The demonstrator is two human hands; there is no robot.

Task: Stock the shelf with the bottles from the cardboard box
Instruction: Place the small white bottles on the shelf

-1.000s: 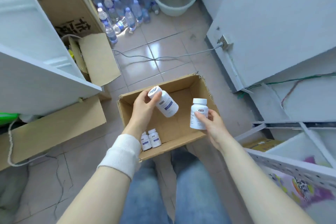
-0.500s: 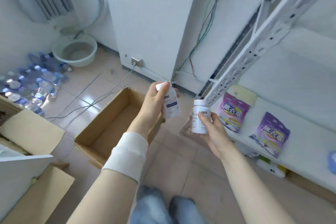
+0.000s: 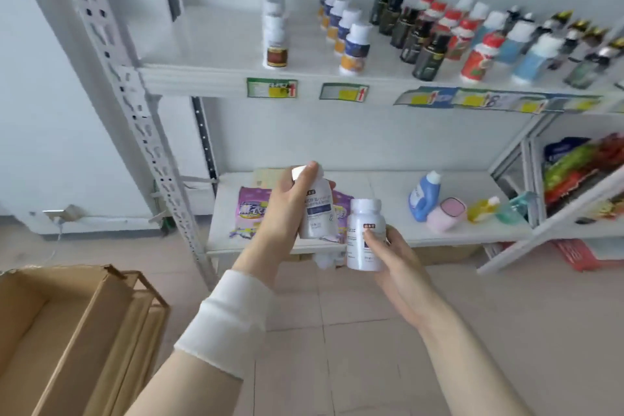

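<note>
Left fingers (image 3: 310,168): curling round a white bottle (image 3: 317,209), one fingertip resting on its cap; the left hand (image 3: 287,213) is holding it tilted in front of the shelf (image 3: 209,44).
Right fingers (image 3: 373,240): wrapping round a second white bottle (image 3: 363,230); the right hand (image 3: 395,257) is holding it upright, just beside the first and lower. Whether the two are touching cannot be told.
Wrist: a white wristband (image 3: 226,321) is sitting on the left forearm.
Change: a second ago both bottles were coming up out of the cardboard box (image 3: 77,321); now the view is facing the shelf, and the box is lying open to the left of it, on the floor.
Meaning: the pick-up appears to be done and the carry is under way; neither bottle is standing on the shelf yet.
Free room: bare board is showing at the shelf's upper left, beside the rows of bottles (image 3: 351,44).
In the way: the slotted post (image 3: 135,105) is standing at the shelf's left front corner; purple packets (image 3: 251,209) are lying on the shelf's lower board behind the hands, with a blue jug (image 3: 423,196) and a pink tub (image 3: 445,214) further right.
Risk: the standing rows look easy to knock over.
</note>
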